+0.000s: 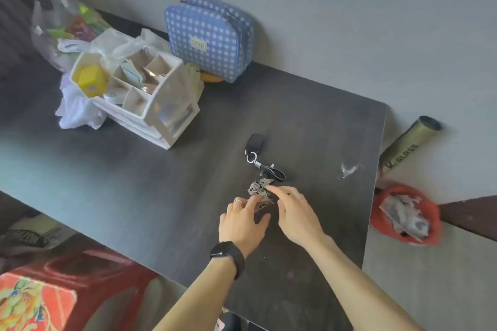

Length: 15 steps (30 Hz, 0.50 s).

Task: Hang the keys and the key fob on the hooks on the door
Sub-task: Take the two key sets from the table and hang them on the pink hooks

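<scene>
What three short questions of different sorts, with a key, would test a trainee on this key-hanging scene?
1. True or false: the key fob lies on the dark table.
2. Which hand wears a black wristband: A left, B right?
3. Fill in: the blue checked pouch leans against the ____.

Key:
1. True; the fob lies beyond the keys, which both hands reach for.
2. A; the left hand has the band, the right hand is bare.
3. Wall.
</scene>
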Tool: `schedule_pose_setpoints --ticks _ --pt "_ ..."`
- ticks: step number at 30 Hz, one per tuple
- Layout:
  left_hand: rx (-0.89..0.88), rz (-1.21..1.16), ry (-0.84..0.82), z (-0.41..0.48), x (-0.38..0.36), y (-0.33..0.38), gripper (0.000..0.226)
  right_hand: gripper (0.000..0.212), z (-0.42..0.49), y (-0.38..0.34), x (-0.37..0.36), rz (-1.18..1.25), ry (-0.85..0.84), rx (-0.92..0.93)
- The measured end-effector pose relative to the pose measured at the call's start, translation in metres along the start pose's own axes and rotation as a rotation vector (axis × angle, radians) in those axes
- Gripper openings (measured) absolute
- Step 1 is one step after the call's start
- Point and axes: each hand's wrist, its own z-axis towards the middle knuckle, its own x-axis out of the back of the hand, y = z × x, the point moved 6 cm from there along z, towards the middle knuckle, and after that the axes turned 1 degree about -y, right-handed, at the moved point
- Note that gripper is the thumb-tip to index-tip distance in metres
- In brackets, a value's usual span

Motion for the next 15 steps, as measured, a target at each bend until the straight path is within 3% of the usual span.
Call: schedule_pose_setpoints --ticks 3,6,11,15 --pt "0.099 0.01 0.044 0.019 -0.009 0.006 0.043 0.073 0.029 -0.004 -0.009 -0.192 -0.14 0.106" --pt "0.195 -0.031 0.051 0.032 -0.01 0.005 0.041 0.072 0.048 -0.005 -0.016 -0.324 -0.2 0.161" --pt "0.17 -0.071 -0.014 0.025 -0.002 -0.02 0.027 0.022 0.049 0.001 -0.014 -0.314 -0.047 0.179" --pt "0.16 -0.15 0.011 0.009 0.009 -0.046 0.021 0.007 0.034 0.008 -0.015 -0.273 0.054 0.146"
